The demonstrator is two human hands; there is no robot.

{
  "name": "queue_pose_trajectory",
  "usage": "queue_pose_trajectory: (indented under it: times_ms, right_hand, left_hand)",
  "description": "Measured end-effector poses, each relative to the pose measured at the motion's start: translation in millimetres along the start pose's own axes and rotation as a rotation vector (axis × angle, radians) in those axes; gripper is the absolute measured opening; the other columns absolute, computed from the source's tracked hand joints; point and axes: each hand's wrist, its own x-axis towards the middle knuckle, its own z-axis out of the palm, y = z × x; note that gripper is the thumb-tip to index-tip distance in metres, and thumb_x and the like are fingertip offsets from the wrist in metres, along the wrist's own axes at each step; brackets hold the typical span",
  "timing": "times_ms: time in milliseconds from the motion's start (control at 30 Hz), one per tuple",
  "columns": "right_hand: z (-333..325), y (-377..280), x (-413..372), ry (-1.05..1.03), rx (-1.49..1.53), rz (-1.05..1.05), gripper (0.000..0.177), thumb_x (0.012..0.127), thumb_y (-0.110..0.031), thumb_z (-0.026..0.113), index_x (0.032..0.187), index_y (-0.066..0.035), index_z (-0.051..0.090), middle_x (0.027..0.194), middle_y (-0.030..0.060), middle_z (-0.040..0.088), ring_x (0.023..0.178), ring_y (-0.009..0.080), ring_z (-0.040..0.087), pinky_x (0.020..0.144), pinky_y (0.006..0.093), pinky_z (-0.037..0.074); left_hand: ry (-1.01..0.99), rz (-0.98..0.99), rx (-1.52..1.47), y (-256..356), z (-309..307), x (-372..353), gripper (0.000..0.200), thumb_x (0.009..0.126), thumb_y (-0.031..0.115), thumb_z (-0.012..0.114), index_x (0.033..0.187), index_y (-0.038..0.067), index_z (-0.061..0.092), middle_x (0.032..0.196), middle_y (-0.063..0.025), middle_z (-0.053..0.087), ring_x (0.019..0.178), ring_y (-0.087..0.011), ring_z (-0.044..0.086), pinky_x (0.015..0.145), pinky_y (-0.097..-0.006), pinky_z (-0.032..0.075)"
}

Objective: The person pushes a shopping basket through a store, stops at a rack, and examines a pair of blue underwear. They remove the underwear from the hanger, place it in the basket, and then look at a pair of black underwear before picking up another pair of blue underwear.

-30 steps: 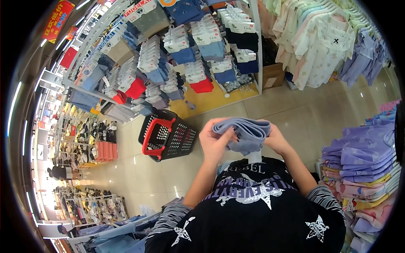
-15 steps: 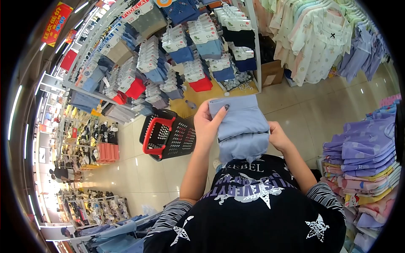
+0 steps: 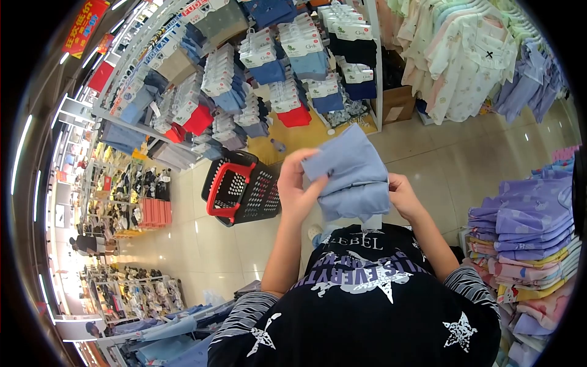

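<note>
Cloth [image 3: 351, 174] newly tilted, both hands [image 3: 298, 186] [image 3: 405, 196] holding, “EBEL” shirt [image 3: 367, 306]

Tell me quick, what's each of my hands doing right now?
Left hand: holding the folded blue cloth at its left side, thumb on top, slightly blurred.
Right hand: closed on the cloth's right edge.

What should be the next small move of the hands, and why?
Probably the left hand should smooth the blue cloth downward while the right hand steadies its side: a fold crosses its middle, and the lower edge looks uneven.
</note>
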Motion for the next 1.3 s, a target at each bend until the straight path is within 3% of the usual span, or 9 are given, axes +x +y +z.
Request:
queue_pose_trajectory:
  times_ms: [67,133,167,300,400,567,800,1100,1300]
  right_hand:
    - [-0.2,2.0,0.5,0.009,-0.007,0.004,0.021,0.072,0.0,0.058,0.093,0.0,0.06,0.085,0.0021,0.062,0.076,0.0078,0.056,0.07,0.0224,0.044]
    - [-2.7,5.1,1.2,0.055,0.005,-0.016,0.021,0.072,0.001,0.058,0.093,0.0,0.06,0.085,0.002,0.061,0.076,0.0078,0.056,0.07,0.0218,0.044]
    - [-2.1,4.3,1.1,0.055,0.005,-0.014,0.021,0.072,0.001,0.058,0.093,0.0,0.06,0.085,0.002,0.061,0.076,0.0078,0.056,0.07,0.0218,0.044]
    - [3.0,-2.2,0.1,0.192,0.119,0.014,0.025,0.071,0.005,0.055,0.095,0.001,0.059,0.086,0.003,0.061,0.077,0.0082,0.055,0.071,0.0222,0.044]
    - [0.6,0.4,0.8,0.192,0.104,-0.003,0.027,0.07,0.007,0.053,0.096,0.001,0.058,0.087,0.0034,0.061,0.078,0.0082,0.055,0.072,0.0221,0.044]
    - [2.3,3.4,5.7,0.142,0.071,-0.008,0.027,0.07,0.007,0.053,0.095,0.0,0.059,0.086,0.0026,0.061,0.077,0.0075,0.055,0.071,0.0208,0.043]
    - [3.0,3.6,8.6,0.159,-0.04,0.013,0.022,0.073,0.004,0.055,0.095,0.0,0.058,0.079,-0.0009,0.058,0.07,0.0049,0.051,0.065,0.0194,0.041]
    - [4.2,-0.2,10.5,0.145,-0.038,0.03,0.02,0.072,0.003,0.057,0.092,-0.001,0.058,0.079,-0.0014,0.057,0.069,0.0047,0.051,0.064,0.0194,0.041]
    - [4.8,0.8,12.7,0.097,-0.027,0.073,0.019,0.073,0.002,0.056,0.091,-0.001,0.057,0.08,-0.0014,0.058,0.071,0.0056,0.052,0.067,0.0197,0.041]
  left_hand:
    - [-0.077,0.056,0.04,-1.9,-12.8,-2.3,0.043,0.063,-0.004,0.062,0.104,0.0,0.05,0.095,-0.0081,0.056,0.091,-0.0183,0.052,0.083,-0.0307,0.038]
    - [-0.511,0.357,0.191,4.0,-16.2,6.5,0.037,0.057,0.002,0.065,0.092,0.0,0.057,0.094,-0.0108,0.057,0.089,-0.025,0.052,0.082,-0.0366,0.037]
    - [-0.542,0.257,0.222,11.6,-11.2,4.1,0.033,0.051,0.007,0.066,0.083,0.002,0.061,0.09,-0.0122,0.058,0.089,-0.031,0.051,0.082,-0.0411,0.036]
    - [-0.589,0.292,0.236,18.2,-6.8,3.7,0.029,0.053,0.013,0.067,0.08,0.003,0.062,0.088,-0.0119,0.059,0.095,-0.0317,0.051,0.084,-0.0398,0.035]
    - [-0.529,0.289,0.299,17.8,-7.3,4.8,0.021,0.056,0.013,0.068,0.076,0.009,0.062,0.088,-0.0063,0.06,0.093,-0.0261,0.052,0.084,-0.0382,0.035]
    - [-0.266,0.197,0.457,4.6,-4.7,-2.6,0.015,0.059,0.007,0.07,0.069,0.009,0.058,0.074,0.0001,0.06,0.077,-0.0181,0.054,0.074,-0.0311,0.037]
    - [-0.231,0.059,0.495,1.7,-2.7,-3.8,0.016,0.061,0.01,0.069,0.064,0.01,0.053,0.065,0.003,0.055,0.067,-0.015,0.05,0.07,-0.0286,0.033]
    - [-0.318,0.064,0.682,11.5,3.3,-1.2,0.025,0.062,0.004,0.066,0.084,0.007,0.056,0.062,0.0024,0.051,0.06,-0.0114,0.047,0.067,-0.025,0.034]
    - [0.017,0.114,0.482,-0.2,-6.8,-7.8,0.035,0.064,-0.005,0.058,0.097,0.006,0.057,0.067,-0.002,0.052,0.065,-0.0155,0.05,0.069,-0.026,0.039]
